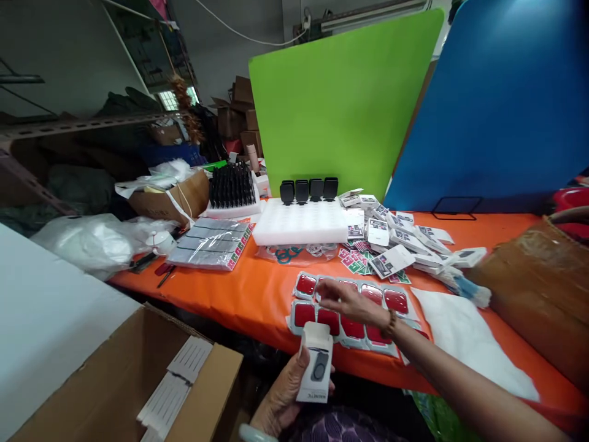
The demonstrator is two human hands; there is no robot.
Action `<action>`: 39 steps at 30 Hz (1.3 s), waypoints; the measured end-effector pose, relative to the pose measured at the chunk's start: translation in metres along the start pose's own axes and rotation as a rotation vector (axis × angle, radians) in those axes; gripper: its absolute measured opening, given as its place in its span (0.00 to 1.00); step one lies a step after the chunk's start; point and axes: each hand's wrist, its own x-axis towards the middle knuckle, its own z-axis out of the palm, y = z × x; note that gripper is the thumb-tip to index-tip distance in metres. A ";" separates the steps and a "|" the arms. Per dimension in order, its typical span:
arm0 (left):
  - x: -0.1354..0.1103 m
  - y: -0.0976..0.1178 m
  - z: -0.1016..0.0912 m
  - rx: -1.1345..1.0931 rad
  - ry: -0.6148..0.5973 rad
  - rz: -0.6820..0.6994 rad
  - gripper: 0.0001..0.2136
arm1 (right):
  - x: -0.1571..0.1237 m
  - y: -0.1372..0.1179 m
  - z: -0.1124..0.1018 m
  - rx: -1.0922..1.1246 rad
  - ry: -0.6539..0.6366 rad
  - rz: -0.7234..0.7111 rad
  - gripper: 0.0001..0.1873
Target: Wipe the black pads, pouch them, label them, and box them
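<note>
My left hand grips a small white box with a dark device printed on its front. The top flap of the box stands up, and what is inside is hidden. Above rows of red rounded-square pieces in grey-edged packaging reaches my right hand, its fingers apart with nothing visible in them. The fingertips are near the upper row; whether they touch it I cannot tell. Just beyond lie colourful printed cards and a heap of white boxes.
A white foam tray holds black square parts. Left of it are bagged grey sheets and a tray of black parts. A cardboard carton with white boxes stands at lower left. White padding and a brown bag lie right.
</note>
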 end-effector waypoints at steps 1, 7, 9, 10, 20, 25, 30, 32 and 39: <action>-0.001 -0.001 -0.004 -0.025 0.040 0.021 0.32 | 0.017 0.007 -0.002 -0.112 0.031 0.082 0.10; -0.007 -0.002 -0.027 -0.198 0.176 0.086 0.32 | 0.091 0.033 0.010 -0.415 -0.037 0.247 0.22; -0.008 -0.001 -0.034 -0.238 0.199 0.094 0.33 | 0.103 0.034 0.015 -0.459 -0.074 0.278 0.23; -0.008 -0.001 -0.037 -0.254 0.206 0.096 0.33 | 0.108 0.034 0.016 -0.472 -0.092 0.290 0.24; -0.002 -0.003 -0.040 -0.313 0.214 0.100 0.31 | 0.139 0.044 0.001 -0.383 -0.258 0.307 0.21; 0.000 -0.003 -0.042 -0.317 0.227 0.118 0.30 | 0.139 0.047 0.006 -0.250 -0.207 0.228 0.20; 0.002 -0.004 -0.046 -0.319 0.253 0.094 0.31 | 0.135 0.054 0.009 -0.015 -0.140 0.144 0.23; 0.003 -0.005 -0.048 -0.324 0.259 0.091 0.31 | 0.134 0.057 0.010 0.100 -0.127 0.124 0.19; 0.006 -0.007 -0.047 -0.342 0.207 0.095 0.31 | 0.114 0.045 0.011 0.485 0.058 0.083 0.17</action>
